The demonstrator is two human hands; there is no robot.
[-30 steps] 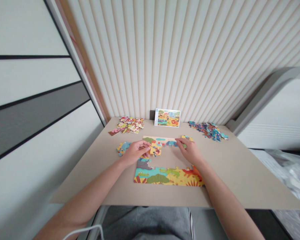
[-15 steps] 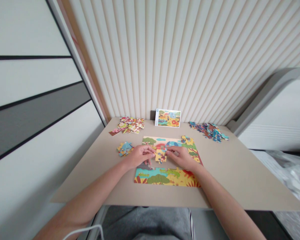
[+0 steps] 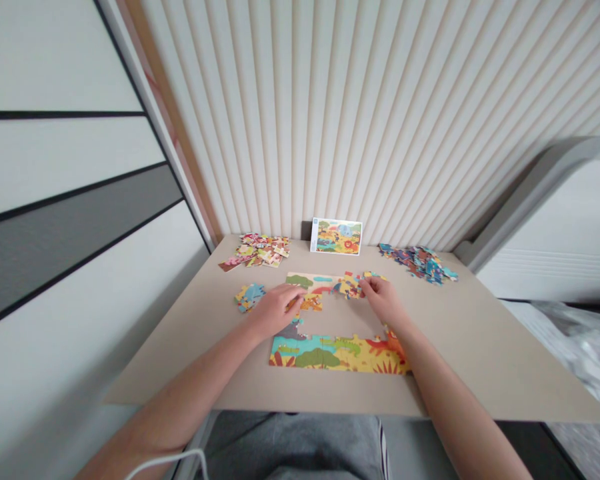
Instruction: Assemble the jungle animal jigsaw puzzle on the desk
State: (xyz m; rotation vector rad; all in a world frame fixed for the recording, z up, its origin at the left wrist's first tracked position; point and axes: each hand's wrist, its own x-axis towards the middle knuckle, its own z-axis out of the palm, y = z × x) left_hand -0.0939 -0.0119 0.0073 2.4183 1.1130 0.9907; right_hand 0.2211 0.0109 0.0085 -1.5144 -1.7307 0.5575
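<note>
A partly joined jigsaw puzzle [image 3: 325, 353] lies on the table, its middle showing bare tabletop. Over its left side, my left hand [image 3: 279, 307] has its fingers bent together at an orange and yellow piece section [image 3: 311, 302]; whether it grips that section is hidden. My right hand [image 3: 384, 300] pinches a small joined cluster of yellow, red and blue pieces [image 3: 349, 287] above the upper right part. Just behind my right fingers some yellow pieces [image 3: 374, 274] show. Beside my left hand is a small pile of blue and yellow pieces [image 3: 250, 297].
A picture card [image 3: 336, 237] stands against the ribbed wall at the back of the table [image 3: 480, 353]. Pink and brown pieces [image 3: 263, 251] are heaped at the back left, dark blue ones [image 3: 423, 262] at the back right.
My right hand has moved right and back with pieces in its fingers. The yellow piece between both hands has left the middle, and my left hand has shifted slightly left.
</note>
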